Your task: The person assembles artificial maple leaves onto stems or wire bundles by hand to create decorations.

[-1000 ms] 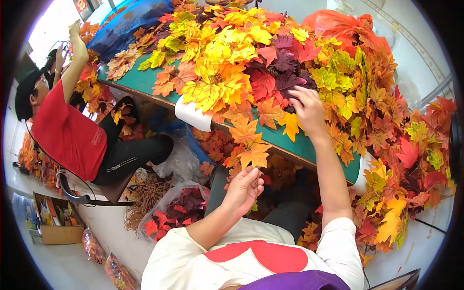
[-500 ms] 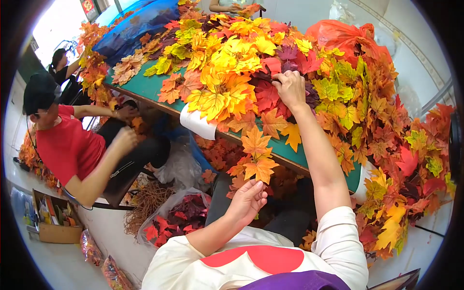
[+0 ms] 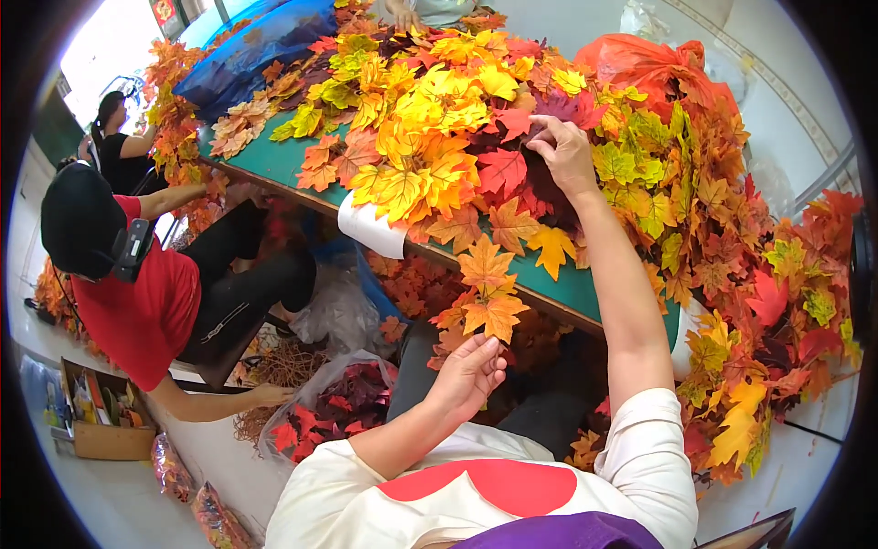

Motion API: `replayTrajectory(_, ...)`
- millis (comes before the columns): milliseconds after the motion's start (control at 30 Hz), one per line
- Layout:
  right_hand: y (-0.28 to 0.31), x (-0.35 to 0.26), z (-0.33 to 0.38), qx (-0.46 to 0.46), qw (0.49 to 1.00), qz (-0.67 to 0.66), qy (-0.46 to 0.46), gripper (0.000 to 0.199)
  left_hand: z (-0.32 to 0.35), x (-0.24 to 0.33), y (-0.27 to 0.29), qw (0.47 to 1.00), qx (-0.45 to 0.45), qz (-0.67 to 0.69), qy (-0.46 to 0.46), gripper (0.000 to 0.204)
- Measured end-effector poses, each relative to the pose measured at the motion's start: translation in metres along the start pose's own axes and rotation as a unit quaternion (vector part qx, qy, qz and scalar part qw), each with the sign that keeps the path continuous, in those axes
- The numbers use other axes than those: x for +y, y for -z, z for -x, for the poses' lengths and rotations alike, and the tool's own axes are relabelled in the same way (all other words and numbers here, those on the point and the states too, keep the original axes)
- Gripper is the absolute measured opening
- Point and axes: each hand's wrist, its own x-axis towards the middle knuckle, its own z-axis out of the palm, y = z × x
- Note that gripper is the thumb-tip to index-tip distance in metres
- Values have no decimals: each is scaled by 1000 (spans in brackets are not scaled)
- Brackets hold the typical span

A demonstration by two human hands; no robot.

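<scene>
My left hand (image 3: 469,373) is closed in a pinch at the lower tip of an orange artificial maple-leaf sprig (image 3: 492,291), which hangs in front of the table edge. Farther off, my right hand (image 3: 564,157) reaches over the table with its fingers bent together among dark red leaves. What those fingers grip, if anything, is hidden. A bright red leaf (image 3: 503,172) lies just left of that hand, and green-yellow leaves (image 3: 618,163) lie to its right. A heap of yellow leaves (image 3: 416,169) spreads over the green tabletop (image 3: 285,154).
A co-worker in a red shirt (image 3: 137,320) sits at the left, one arm reaching toward a clear bag of red leaves (image 3: 352,403). Other people are behind the table. Red plastic (image 3: 640,64), blue plastic (image 3: 265,55) and a cardboard box (image 3: 110,439) stand around.
My right hand has shifted slightly right and turned over the leaves; my left hand has barely moved. The co-worker in red has bent forward and lowered an arm toward the bag.
</scene>
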Motion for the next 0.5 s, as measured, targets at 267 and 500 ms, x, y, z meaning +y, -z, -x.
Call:
replayTrajectory(267,47,-4,5,-157,964,-206,-61,10,0,4,-7,1000,-28,5,-13,9)
replayTrajectory(500,105,-17,18,84,931,-339,-109,12,-4,9,-20,999,-42,29,-10,10)
